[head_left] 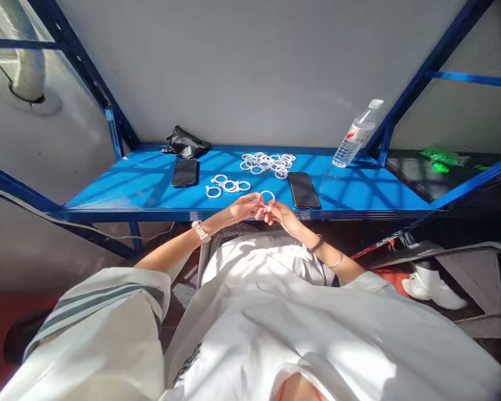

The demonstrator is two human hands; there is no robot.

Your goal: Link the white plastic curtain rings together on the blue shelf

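Observation:
A single white plastic ring (pixel 268 192), like a curtain ring with a small tab, is held between my two hands above the front edge of the blue table (pixel 342 192). My left hand (pixel 244 208) pinches it from the left side. From the right, my right hand (pixel 281 214) has its fingertips closed on the tab at the ring's lower end. Beyond my left hand lie several loose white rings (pixel 229 186) in a small group. Farther back is a larger heap of similar rings (pixel 264 162).
A black phone (pixel 185 173) lies at the left below a crumpled black bag (pixel 185 143). Another phone (pixel 303 190) rests near my right hand. A clear water bottle (pixel 356 136) stands at the back right. Blue metal posts (pixel 114 133) frame the table.

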